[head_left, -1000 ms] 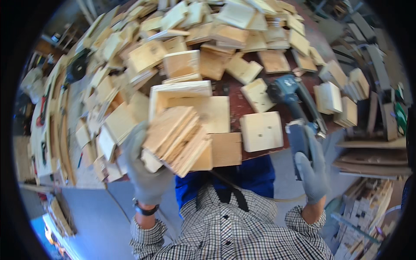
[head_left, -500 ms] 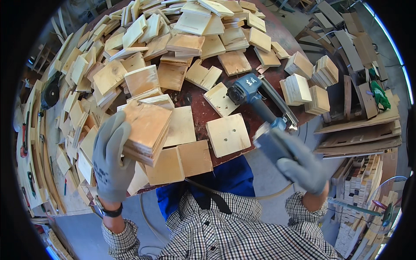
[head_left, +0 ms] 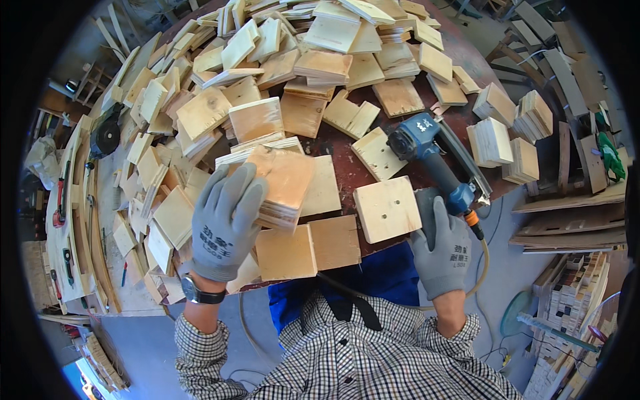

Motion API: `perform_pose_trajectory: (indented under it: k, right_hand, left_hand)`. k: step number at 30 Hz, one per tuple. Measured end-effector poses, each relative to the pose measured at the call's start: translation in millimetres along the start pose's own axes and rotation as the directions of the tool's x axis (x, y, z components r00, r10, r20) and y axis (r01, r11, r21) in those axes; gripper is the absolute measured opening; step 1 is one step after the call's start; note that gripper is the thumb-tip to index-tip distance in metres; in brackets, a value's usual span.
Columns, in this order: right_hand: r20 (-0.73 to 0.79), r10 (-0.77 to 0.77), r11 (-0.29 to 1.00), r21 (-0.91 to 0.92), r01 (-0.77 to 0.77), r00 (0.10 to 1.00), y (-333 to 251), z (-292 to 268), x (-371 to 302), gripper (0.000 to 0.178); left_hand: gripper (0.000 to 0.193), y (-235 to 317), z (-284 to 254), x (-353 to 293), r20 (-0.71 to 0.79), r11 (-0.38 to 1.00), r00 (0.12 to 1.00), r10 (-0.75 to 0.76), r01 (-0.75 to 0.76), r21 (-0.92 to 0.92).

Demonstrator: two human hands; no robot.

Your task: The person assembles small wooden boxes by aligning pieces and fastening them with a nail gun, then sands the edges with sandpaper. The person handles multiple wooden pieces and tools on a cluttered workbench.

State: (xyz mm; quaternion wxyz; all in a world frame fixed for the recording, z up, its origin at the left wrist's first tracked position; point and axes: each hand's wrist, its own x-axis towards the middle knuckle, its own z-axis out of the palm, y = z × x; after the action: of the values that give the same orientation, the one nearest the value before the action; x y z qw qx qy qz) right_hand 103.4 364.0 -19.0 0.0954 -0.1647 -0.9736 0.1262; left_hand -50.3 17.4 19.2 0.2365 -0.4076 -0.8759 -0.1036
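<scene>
My left hand (head_left: pixel 227 223), in a grey glove, grips a stack of square plywood pieces (head_left: pixel 283 180) from its left side, above the table's near edge. My right hand (head_left: pixel 441 250), gloved the same way, is closed around a dark grey flat block (head_left: pixel 427 210). Its fingers come up against the right edge of a pale plywood square (head_left: pixel 387 208) that has two dark spots on top. Just beyond this hand lies a blue nail gun (head_left: pixel 437 163) with an orange hose fitting. Part of the gun rests beside another spotted plywood square (head_left: pixel 379 153).
A big heap of plywood squares (head_left: pixel 260 73) spreads over the dark red table (head_left: pixel 343 183). Short plywood stacks (head_left: pixel 490 143) stand at the right. A black tape measure (head_left: pixel 105 137) lies far left. A pale hose (head_left: pixel 481 270) hangs by the front edge.
My right hand has moved left with the dark grey block, up to the spotted square. My left hand has carried its stack slightly right. The whole view has shifted.
</scene>
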Motion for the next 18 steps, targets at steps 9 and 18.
perform_pose_trajectory:
  k: [9,18]
  right_hand:
    - [-0.137,-0.038,0.999,0.021,0.042,0.99,6,17,-10,0.075]
    - [0.115,-0.062,0.998,-0.012,0.063,0.991,10,-7,-17,0.084]
  left_hand:
    - [0.078,11,11,-26,0.123,0.974,0.981,-0.15,0.126,0.188]
    - [0.058,7,-37,-10,0.309,0.983,0.94,-0.145,0.173,-0.064]
